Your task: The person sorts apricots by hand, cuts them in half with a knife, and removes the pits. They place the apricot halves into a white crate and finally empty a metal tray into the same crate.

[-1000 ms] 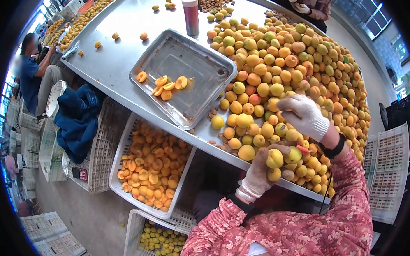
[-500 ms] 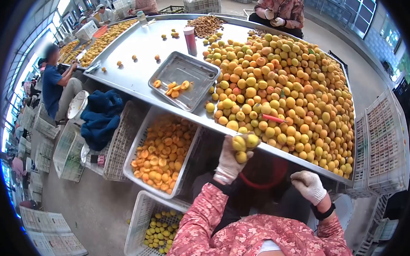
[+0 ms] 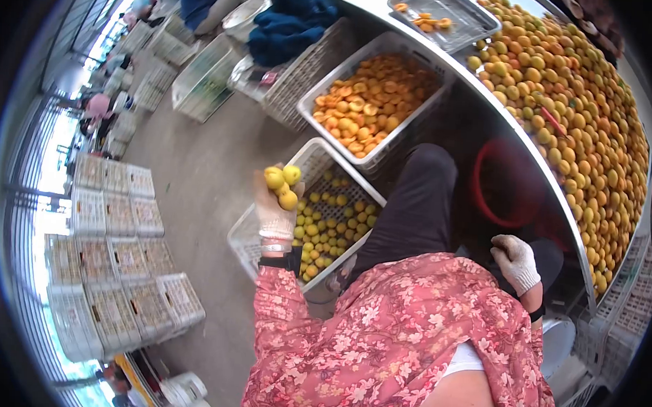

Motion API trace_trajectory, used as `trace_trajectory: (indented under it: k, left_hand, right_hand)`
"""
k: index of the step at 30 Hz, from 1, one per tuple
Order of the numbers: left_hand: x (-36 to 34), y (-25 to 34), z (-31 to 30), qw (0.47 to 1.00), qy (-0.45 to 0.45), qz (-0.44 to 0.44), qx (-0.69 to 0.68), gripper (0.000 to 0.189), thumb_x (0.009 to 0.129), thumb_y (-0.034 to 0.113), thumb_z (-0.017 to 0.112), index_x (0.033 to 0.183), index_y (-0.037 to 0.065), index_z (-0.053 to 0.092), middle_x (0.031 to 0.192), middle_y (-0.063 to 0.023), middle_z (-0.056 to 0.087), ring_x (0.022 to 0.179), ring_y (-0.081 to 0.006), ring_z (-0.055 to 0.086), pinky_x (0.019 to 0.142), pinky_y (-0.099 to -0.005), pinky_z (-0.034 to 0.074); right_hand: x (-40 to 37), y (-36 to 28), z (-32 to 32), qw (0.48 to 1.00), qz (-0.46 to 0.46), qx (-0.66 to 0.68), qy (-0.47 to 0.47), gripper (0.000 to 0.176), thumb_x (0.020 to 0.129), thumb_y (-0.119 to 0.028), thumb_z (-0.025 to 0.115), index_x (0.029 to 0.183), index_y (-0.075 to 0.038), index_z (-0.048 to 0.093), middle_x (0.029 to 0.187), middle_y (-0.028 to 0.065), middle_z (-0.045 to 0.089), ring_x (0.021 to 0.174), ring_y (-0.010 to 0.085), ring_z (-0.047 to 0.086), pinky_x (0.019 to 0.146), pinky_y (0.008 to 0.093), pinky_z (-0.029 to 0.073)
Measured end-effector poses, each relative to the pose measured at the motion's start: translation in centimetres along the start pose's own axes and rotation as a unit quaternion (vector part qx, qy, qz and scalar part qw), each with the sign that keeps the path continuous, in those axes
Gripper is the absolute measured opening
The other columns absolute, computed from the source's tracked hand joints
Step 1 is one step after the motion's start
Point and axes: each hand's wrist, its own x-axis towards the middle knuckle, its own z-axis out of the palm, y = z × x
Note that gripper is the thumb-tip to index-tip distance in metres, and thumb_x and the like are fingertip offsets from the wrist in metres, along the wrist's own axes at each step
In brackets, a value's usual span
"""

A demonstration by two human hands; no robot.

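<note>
My left hand [image 3: 274,214], in a white knit glove, is closed around several yellow-green apricots [image 3: 288,200]. It is above the left side of a white plastic crate [image 3: 244,238] whose bottom is covered with greenish apricots [image 3: 330,232]. By my right knee is my gloved right hand [image 3: 516,262], its fingers curled in; whatever may be inside them is hidden. A large heap of whole apricots [image 3: 573,126] lies on the metal table [image 3: 519,128] to the right, with a red-handled tool [image 3: 553,122] on top.
A white crate of halved apricots [image 3: 373,97] stands beyond the greenish ones. On the table sits a metal tray [image 3: 461,36] with a few halves. A red bucket [image 3: 495,188] is under the table edge. Stacked crates [image 3: 116,246] line the left, and a person [image 3: 204,5] sits farther back.
My left hand has moved left with the apricots, from the table edge to above the crate of greenish fruit. My view has turned left and down. My right hand stays near my knee, still curled.
</note>
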Motion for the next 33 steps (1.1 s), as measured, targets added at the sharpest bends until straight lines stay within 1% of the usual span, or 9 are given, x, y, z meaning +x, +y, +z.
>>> trace_trajectory:
  k: [2,5,8,14,21,24,28,29,33]
  left_hand:
    - [-0.8,-1.8,-6.2,0.966,0.153,0.058,0.200,0.042,0.094,0.040,0.061,0.115,0.004,0.060,0.107,-0.0046,0.062,0.093,-0.0181,0.059,0.077,-0.0324,0.050]
    - [-2.5,-4.4,-10.6,0.920,0.186,0.109,0.327,0.034,0.092,0.027,0.066,0.115,0.004,0.061,0.103,-0.0023,0.061,0.092,-0.0177,0.058,0.080,-0.0315,0.048]
    - [-1.8,-5.9,-10.2,0.933,0.160,0.062,0.317,0.030,0.092,0.025,0.064,0.113,0.004,0.062,0.100,-0.0013,0.062,0.089,-0.0160,0.058,0.079,-0.0315,0.047]
    - [1.2,-9.7,5.8,0.963,-0.077,-0.047,0.254,0.021,0.094,0.023,0.062,0.107,0.006,0.064,0.095,-0.0030,0.066,0.085,-0.0171,0.065,0.072,-0.0284,0.050]
    - [-1.8,-15.4,24.4,0.830,-0.430,-0.046,0.352,0.017,0.095,0.013,0.058,0.097,0.001,0.068,0.081,-0.0038,0.065,0.074,-0.0099,0.060,0.071,-0.0232,0.049]
    - [-2.8,-20.2,27.2,0.782,-0.501,-0.055,0.365,0.014,0.093,0.013,0.061,0.098,0.002,0.069,0.081,-0.0009,0.064,0.075,-0.0071,0.058,0.071,-0.0224,0.048]
    - [-2.8,-23.3,29.2,0.666,-0.586,0.127,0.444,0.013,0.089,0.012,0.062,0.097,0.003,0.068,0.086,-0.0088,0.067,0.080,-0.0208,0.065,0.075,-0.0307,0.051]
    - [-2.5,-23.5,29.6,0.648,-0.585,0.127,0.472,0.013,0.088,0.012,0.062,0.095,0.003,0.067,0.089,-0.0122,0.067,0.085,-0.0272,0.066,0.079,-0.0336,0.051]
    - [-0.1,-23.4,30.9,0.632,-0.558,0.146,0.517,0.012,0.087,0.011,0.062,0.094,0.002,0.067,0.089,-0.0118,0.067,0.083,-0.0251,0.066,0.078,-0.0323,0.051]
  right_hand:
    - [0.0,-0.8,0.2,1.000,-0.008,0.000,-0.028,0.020,0.078,-0.012,0.067,0.096,-0.003,0.067,0.091,0.0160,0.068,0.087,0.0350,0.066,0.078,0.0409,0.053]
    - [-0.4,-0.8,0.0,0.997,-0.058,-0.035,-0.038,0.019,0.078,-0.011,0.067,0.096,-0.003,0.067,0.090,0.0159,0.068,0.087,0.0351,0.066,0.076,0.0414,0.053]
    - [-1.8,-0.9,-1.5,0.997,-0.020,-0.061,0.043,0.017,0.079,-0.011,0.067,0.094,-0.004,0.068,0.087,0.0158,0.068,0.083,0.0347,0.066,0.073,0.0420,0.052]
    - [-4.3,0.3,-9.1,0.970,-0.013,-0.090,0.227,0.013,0.080,-0.002,0.064,0.092,-0.005,0.069,0.082,0.0144,0.068,0.079,0.0320,0.066,0.071,0.0383,0.052]
    - [-1.6,6.2,-15.7,0.937,0.108,0.001,0.332,0.016,0.083,-0.005,0.065,0.097,0.000,0.068,0.086,0.0158,0.069,0.079,0.0246,0.068,0.073,0.0326,0.053]
    - [3.1,6.2,-15.6,0.948,0.076,-0.033,0.308,0.014,0.084,-0.008,0.064,0.096,-0.001,0.067,0.082,0.0161,0.069,0.077,0.0277,0.069,0.070,0.0344,0.053]
    - [11.0,8.5,-14.8,0.950,0.117,-0.070,0.283,0.019,0.085,-0.023,0.064,0.096,-0.008,0.068,0.083,0.0182,0.067,0.079,0.0345,0.067,0.070,0.0424,0.053]
    - [13.1,9.5,-14.6,0.946,0.106,-0.115,0.284,0.017,0.085,-0.023,0.063,0.094,-0.009,0.068,0.083,0.0169,0.067,0.080,0.0338,0.066,0.071,0.0429,0.052]
    - [20.1,12.7,-13.6,0.894,0.096,-0.348,0.264,0.011,0.078,-0.016,0.059,0.086,-0.013,0.068,0.084,0.0097,0.062,0.082,0.0297,0.061,0.073,0.0431,0.045]
